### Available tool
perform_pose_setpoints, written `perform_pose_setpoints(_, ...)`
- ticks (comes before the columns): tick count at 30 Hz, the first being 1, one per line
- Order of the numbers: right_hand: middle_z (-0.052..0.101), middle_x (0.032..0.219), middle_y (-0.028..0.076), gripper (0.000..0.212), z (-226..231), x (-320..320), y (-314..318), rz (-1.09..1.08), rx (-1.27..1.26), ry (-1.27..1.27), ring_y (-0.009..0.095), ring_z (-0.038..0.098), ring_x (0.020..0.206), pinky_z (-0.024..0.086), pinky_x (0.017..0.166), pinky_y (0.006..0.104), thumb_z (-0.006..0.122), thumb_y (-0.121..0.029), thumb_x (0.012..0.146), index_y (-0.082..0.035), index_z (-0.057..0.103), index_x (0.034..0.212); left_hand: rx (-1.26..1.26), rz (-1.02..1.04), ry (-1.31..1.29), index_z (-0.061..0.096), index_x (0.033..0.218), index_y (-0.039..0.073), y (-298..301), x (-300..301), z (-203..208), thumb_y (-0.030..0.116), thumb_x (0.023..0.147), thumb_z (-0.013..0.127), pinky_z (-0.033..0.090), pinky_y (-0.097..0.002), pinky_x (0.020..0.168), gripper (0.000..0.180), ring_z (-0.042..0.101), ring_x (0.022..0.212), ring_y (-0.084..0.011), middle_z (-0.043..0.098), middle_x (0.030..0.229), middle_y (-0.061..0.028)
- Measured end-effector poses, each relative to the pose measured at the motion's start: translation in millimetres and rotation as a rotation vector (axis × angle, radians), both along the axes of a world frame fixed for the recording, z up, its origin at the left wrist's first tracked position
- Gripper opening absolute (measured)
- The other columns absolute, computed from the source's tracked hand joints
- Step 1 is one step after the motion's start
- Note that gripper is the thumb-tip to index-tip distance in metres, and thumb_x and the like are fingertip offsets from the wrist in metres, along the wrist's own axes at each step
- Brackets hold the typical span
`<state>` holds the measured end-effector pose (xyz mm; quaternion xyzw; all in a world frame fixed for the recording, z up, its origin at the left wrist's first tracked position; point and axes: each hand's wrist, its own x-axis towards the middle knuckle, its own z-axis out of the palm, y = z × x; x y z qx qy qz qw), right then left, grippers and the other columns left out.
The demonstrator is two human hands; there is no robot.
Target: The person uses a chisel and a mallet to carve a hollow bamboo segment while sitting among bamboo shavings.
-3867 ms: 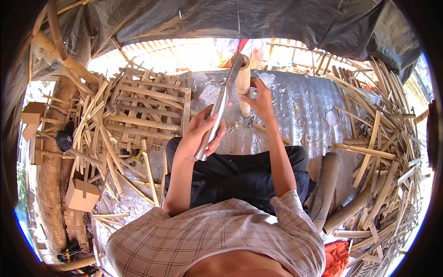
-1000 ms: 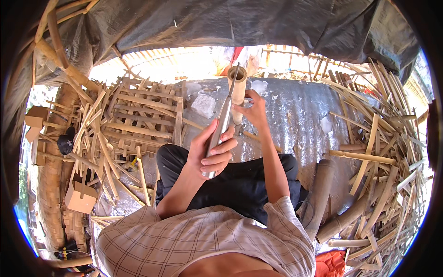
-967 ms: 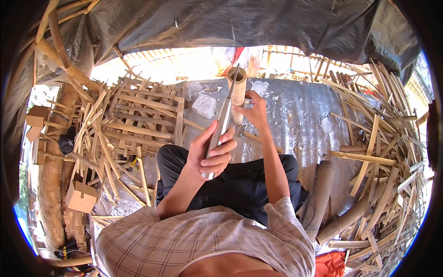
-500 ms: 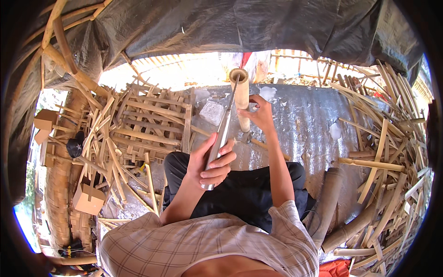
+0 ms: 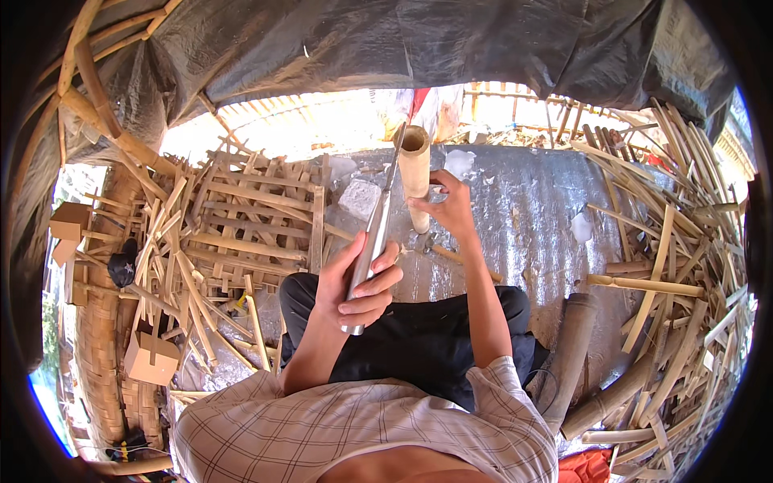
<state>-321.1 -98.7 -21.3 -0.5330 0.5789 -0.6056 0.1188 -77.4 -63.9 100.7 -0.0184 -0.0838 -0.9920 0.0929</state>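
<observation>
My left hand (image 5: 362, 282) is closed round the silver metal handle of a long, narrow knife (image 5: 379, 222). Its slim dark blade points up and away, with the tip beside the left rim of a bamboo tube (image 5: 415, 173). The pale tube stands nearly upright with its hollow mouth facing up. At the tube's lower right side, my right hand (image 5: 452, 205) grips it with thumb and fingers. By the tube's foot lies what looks like a hammer (image 5: 448, 253) with a wooden handle, partly hidden behind my right forearm.
A grey metal sheet (image 5: 539, 209) covers the ground ahead, with a whitish block (image 5: 359, 199) on it. Bamboo lattice (image 5: 258, 211) is stacked at left, near cardboard boxes (image 5: 151, 359). Bamboo strips (image 5: 668, 274) pile up at right beside a thick bamboo pole (image 5: 573, 346). Dark tarpaulin (image 5: 362, 44) hangs overhead.
The knife's tip has moved from over the tube's mouth to just left of its rim. My right hand keeps its place on the tube. The whole view has shifted slightly.
</observation>
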Motion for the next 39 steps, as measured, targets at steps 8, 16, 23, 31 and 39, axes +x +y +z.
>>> perform_pose_setpoints(8,0.074,0.096,0.012,0.044,-1,3,-5,-0.005,0.003,0.014,0.024,0.073,0.092,0.054,0.079,0.0358,0.092,-0.018,0.066,0.001,0.071,0.099,0.000,-0.027,-0.016,0.038,0.094,0.005,-3,3,-4,0.047,0.109,0.035,0.031,-0.0182,0.025,0.045,0.039,0.036,-0.0062,0.044,0.068,-0.0053)
perform_pose_setpoints(16,0.063,0.115,0.014,0.068,-2,7,5,0.006,0.058,0.054,0.030,0.067,0.102,0.053,0.084,0.0405,0.092,-0.010,0.064,-0.001,0.060,0.123,-0.011,0.010,-0.056,0.043,0.092,0.004,-3,4,3,0.048,0.109,0.034,0.033,-0.0209,0.024,0.047,0.034,0.037,-0.0082,0.041,0.066,-0.0032)
perform_pose_setpoints(23,0.058,0.132,0.019,0.057,-192,-47,73,-0.215,0.947,0.487,0.038,0.059,0.121,0.045,0.092,0.0651,0.075,-0.020,0.082,-0.011,0.055,0.135,0.069,-0.006,0.047,0.044,0.093,0.003,-4,8,2,0.046,0.110,0.034,0.034,-0.0215,0.024,0.048,0.036,0.038,-0.0085,0.041,0.067,-0.0038)
perform_pose_setpoints(31,0.071,0.109,0.018,0.027,-227,-38,102,-0.114,1.190,0.675,0.041,0.068,0.108,0.044,0.090,0.0695,0.063,-0.016,0.088,-0.009,0.063,0.114,0.073,-0.016,0.083,0.045,0.092,0.003,0,15,-3,0.045,0.110,0.034,0.033,-0.0212,0.025,0.047,0.035,0.037,-0.0078,0.042,0.068,-0.0035)
perform_pose_setpoints(39,0.069,0.108,0.024,0.020,-210,-75,97,0.033,0.979,0.744,0.044,0.065,0.106,0.053,0.090,0.0516,0.060,-0.008,0.084,-0.004,0.067,0.103,0.076,-0.003,0.146,0.040,0.093,0.003,1,27,-7,0.041,0.110,0.035,0.035,-0.0210,0.026,0.042,0.038,0.038,-0.0087,0.043,0.069,-0.0046)
